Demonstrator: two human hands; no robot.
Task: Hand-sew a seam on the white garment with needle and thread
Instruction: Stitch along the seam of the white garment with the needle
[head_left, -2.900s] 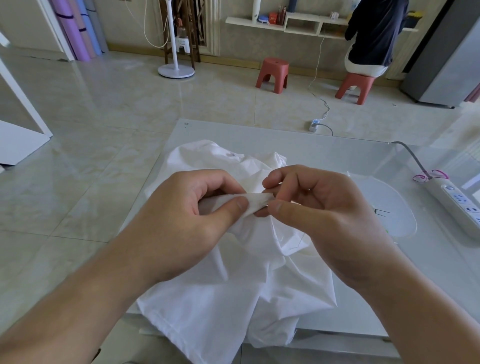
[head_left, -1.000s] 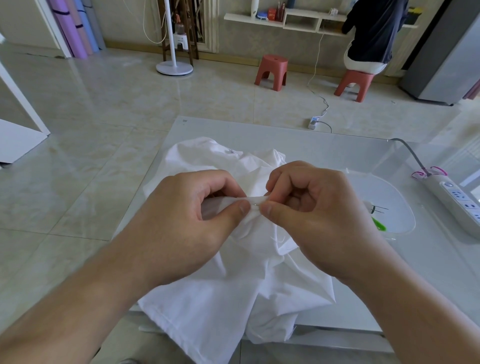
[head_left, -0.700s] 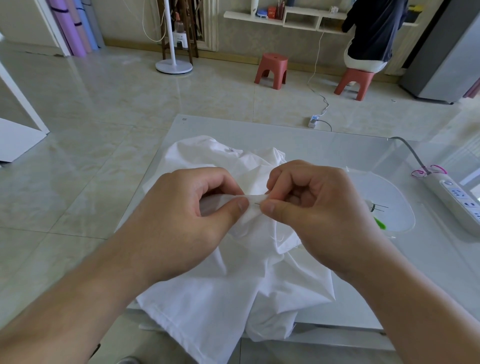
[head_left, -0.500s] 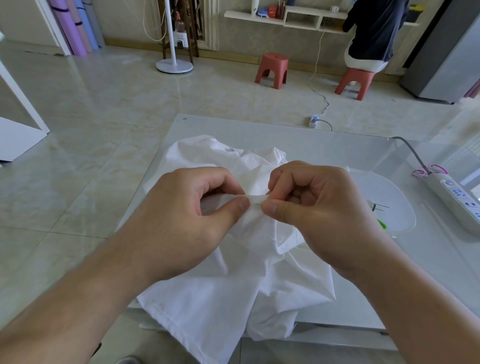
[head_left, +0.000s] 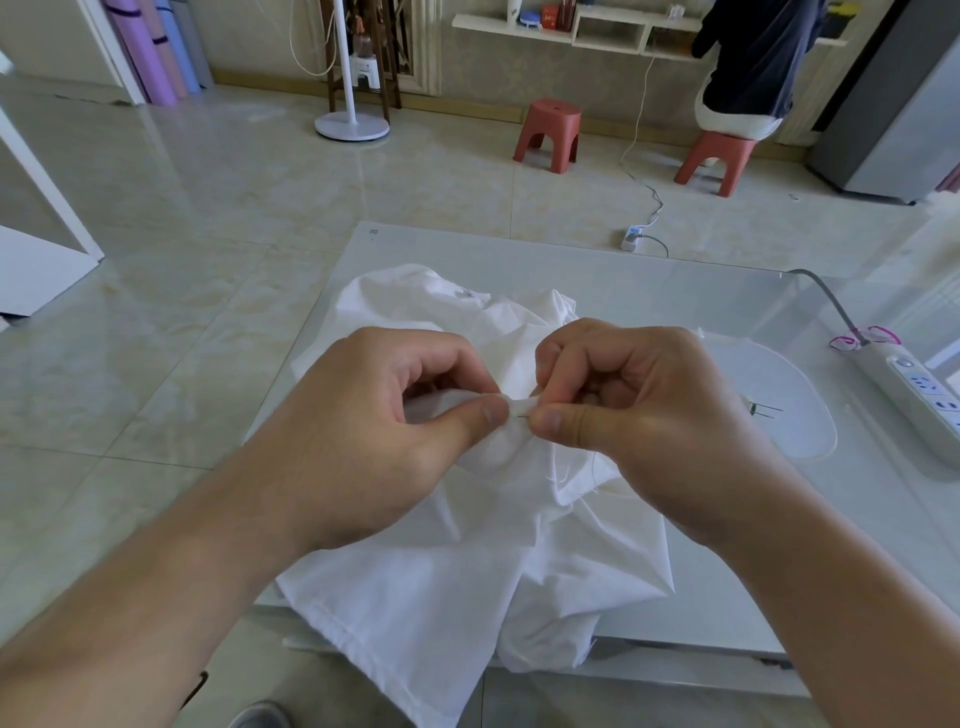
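Your left hand (head_left: 363, 441) pinches a fold of the garment (head_left: 447, 597); your right hand (head_left: 649, 421), alongside, pinches the needle (head_left: 521, 413) between them.

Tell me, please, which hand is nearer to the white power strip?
Right. The right hand pinches the needle just left of the power strip; the left hand, gripping the garment, is farther left.

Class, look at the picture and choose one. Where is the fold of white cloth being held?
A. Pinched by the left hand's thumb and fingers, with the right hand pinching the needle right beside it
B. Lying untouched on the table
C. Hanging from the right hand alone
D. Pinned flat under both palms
A: the left hand pinches a fold of the white garment, while the right hand pinches the needle at that fold.
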